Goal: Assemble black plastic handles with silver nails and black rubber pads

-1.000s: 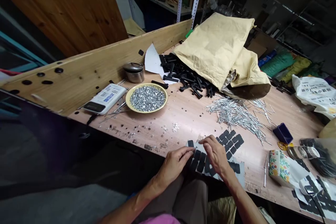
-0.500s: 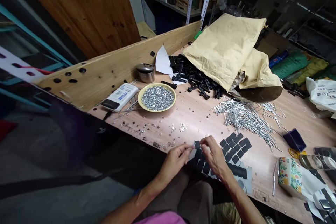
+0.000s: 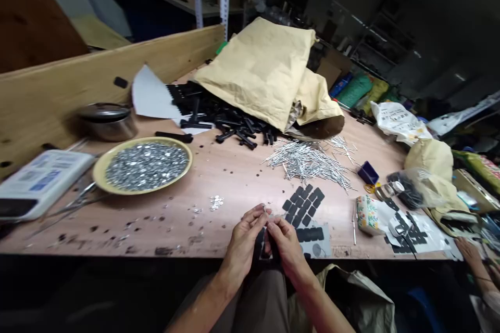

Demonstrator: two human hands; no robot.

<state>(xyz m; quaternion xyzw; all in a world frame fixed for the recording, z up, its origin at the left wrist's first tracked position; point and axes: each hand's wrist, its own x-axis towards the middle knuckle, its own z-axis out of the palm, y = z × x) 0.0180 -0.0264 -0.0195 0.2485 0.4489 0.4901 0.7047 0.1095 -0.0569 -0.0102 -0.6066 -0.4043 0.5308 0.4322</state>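
Observation:
My left hand [image 3: 245,239] and my right hand [image 3: 287,244] meet above the table's front edge, fingertips pinched close together. Whatever is between the fingers is too small and too covered to make out. Right beside my right hand lie rows of black rounded-square pads [image 3: 302,205]. More dark pads sit on a grey backing sheet [image 3: 325,250], partly hidden by that hand. To the left of my left hand is a small cluster of silvery nuts or washers [image 3: 216,202]. Farther left stands a yellow bowl [image 3: 102,179] full of small shiny metal pieces.
Thin metal rods [image 3: 312,162] lie heaped behind the pads, with black plastic parts [image 3: 234,130] and a large paper bag [image 3: 261,73] beyond. A scale [image 3: 58,166] and scissors [image 3: 80,197] are left. At right are a flowered box [image 3: 367,213] and another person's hand [image 3: 469,250].
The view has swung right and closer to the table. My hands have come together; a dark pad seen between the fingertips earlier no longer shows there.

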